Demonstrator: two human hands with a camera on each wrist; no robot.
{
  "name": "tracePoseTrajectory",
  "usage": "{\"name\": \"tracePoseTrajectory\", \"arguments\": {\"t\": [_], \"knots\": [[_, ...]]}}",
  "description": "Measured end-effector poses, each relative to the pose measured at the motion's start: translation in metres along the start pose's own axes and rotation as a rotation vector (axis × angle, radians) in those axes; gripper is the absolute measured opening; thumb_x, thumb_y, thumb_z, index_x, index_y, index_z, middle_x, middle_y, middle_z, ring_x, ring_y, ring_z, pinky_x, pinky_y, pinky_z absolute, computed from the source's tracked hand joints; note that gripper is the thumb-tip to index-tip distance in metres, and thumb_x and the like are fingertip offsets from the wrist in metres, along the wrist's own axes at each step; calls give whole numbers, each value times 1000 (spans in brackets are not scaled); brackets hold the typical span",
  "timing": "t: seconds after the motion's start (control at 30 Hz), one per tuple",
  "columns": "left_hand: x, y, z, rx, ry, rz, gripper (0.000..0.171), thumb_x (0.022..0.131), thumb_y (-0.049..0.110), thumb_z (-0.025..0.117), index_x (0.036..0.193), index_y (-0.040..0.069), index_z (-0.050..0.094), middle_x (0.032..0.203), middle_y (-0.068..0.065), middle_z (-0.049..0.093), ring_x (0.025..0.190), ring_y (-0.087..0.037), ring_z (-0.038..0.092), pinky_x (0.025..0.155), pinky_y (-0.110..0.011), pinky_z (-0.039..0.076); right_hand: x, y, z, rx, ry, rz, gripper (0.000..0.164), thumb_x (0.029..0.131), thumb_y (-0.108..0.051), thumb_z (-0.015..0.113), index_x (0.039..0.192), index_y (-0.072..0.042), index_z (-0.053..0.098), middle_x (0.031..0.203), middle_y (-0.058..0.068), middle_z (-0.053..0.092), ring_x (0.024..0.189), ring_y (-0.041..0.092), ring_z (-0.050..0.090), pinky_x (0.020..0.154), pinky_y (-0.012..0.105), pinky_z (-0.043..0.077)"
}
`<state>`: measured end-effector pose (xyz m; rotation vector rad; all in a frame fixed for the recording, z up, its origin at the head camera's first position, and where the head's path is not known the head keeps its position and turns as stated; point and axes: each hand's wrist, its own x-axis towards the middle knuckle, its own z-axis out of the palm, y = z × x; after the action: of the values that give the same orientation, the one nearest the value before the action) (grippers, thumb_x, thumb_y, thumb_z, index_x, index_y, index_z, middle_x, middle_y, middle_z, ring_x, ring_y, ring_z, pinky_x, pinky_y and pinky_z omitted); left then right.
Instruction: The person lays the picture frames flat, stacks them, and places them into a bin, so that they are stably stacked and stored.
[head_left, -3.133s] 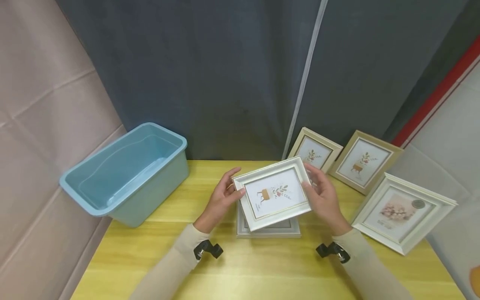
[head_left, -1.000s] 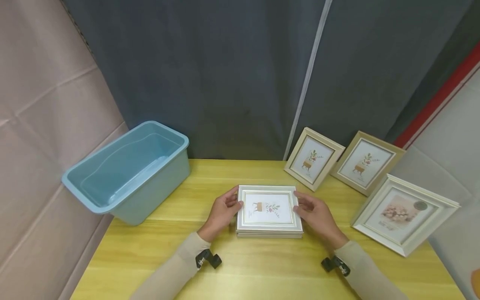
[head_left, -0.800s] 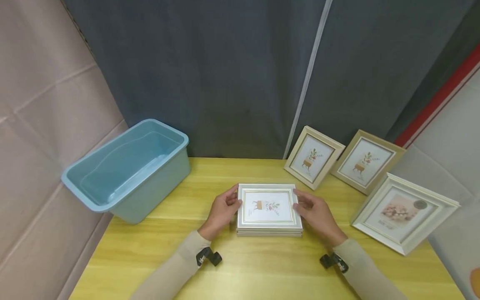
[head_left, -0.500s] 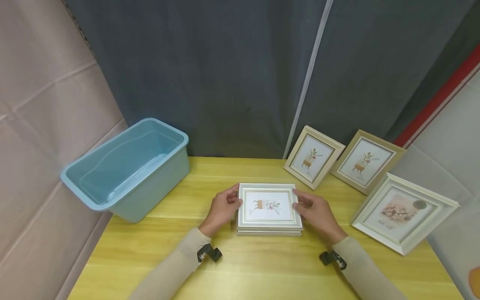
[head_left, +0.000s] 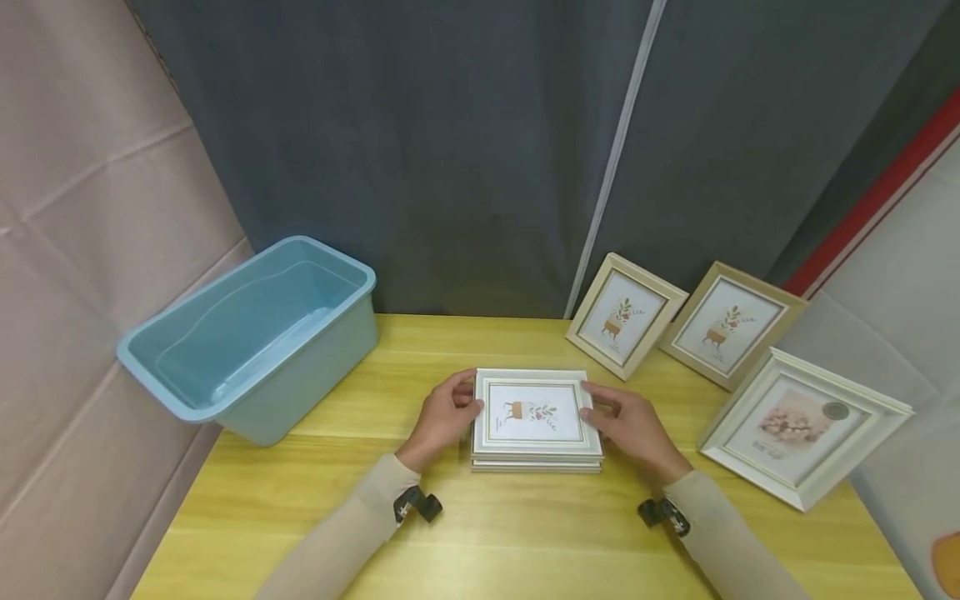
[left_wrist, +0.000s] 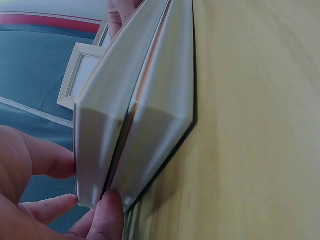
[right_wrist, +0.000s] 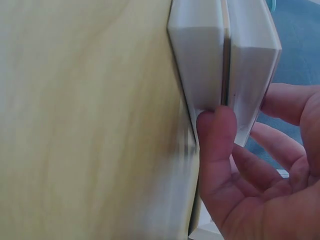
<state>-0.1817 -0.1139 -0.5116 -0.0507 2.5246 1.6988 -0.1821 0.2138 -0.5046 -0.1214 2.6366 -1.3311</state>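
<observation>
On the wood-grained counter [head_left: 540,533], the left hand [head_left: 441,417] and right hand [head_left: 632,423], fingers half-curled, grip opposite ends of the bevelled white frame [head_left: 534,412], stacked on a lower frame [head_left: 536,467]. Rightward, three standing frames [head_left: 716,325]; left, a smooth blue tub [head_left: 307,379]; behind, grey cloth [head_left: 420,167].

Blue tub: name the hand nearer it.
Left. The left hand is right of the blue tub, at the left end of the frame stack; the right hand is farther right, at the other end.
</observation>
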Motion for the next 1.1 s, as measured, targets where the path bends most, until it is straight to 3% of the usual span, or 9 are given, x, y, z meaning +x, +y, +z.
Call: {"name": "tracePoseTrajectory", "arguments": {"t": [0.17,0.43,0.6,0.93,1.1], "knots": [[0,0,0,7,-10,3,55,98,11,72,150,21,59,135,-11,67,115,-25,65,97,-42,58,0,1,0,-10,-1,8,58,100,-32,74,155,-21,56,152,17,60,85,21,66,68,32,60],[0,1,0,-11,-22,-16,50,98,13,71,146,21,62,133,-10,66,115,-24,65,93,-39,59,-2,-1,-3,-23,-20,-1,59,100,-31,74,155,-19,56,150,16,61,89,21,66,70,32,60],[-1,0,-1,-16,-31,-14,49,99,14,71,146,22,62,134,-10,66,115,-24,66,93,-39,59,-5,-5,-8,-28,-13,-10,55,100,-35,74,151,-20,60,147,14,64,101,23,68,75,33,59],[1,1,-5,-19,-52,5,48,99,16,72,146,23,63,134,-9,65,115,-25,65,92,-39,59,-13,-14,-36,-26,68,-176,40,102,-30,72,139,-15,67,136,11,71,105,25,70,77,30,59],[0,-2,-3,-11,-65,14,48,98,15,73,145,22,63,133,-10,65,115,-25,65,93,-40,58,-23,-21,-54,-64,158,-234,33,105,-28,69,135,-15,70,132,10,73,101,11,69,80,22,58]]}}
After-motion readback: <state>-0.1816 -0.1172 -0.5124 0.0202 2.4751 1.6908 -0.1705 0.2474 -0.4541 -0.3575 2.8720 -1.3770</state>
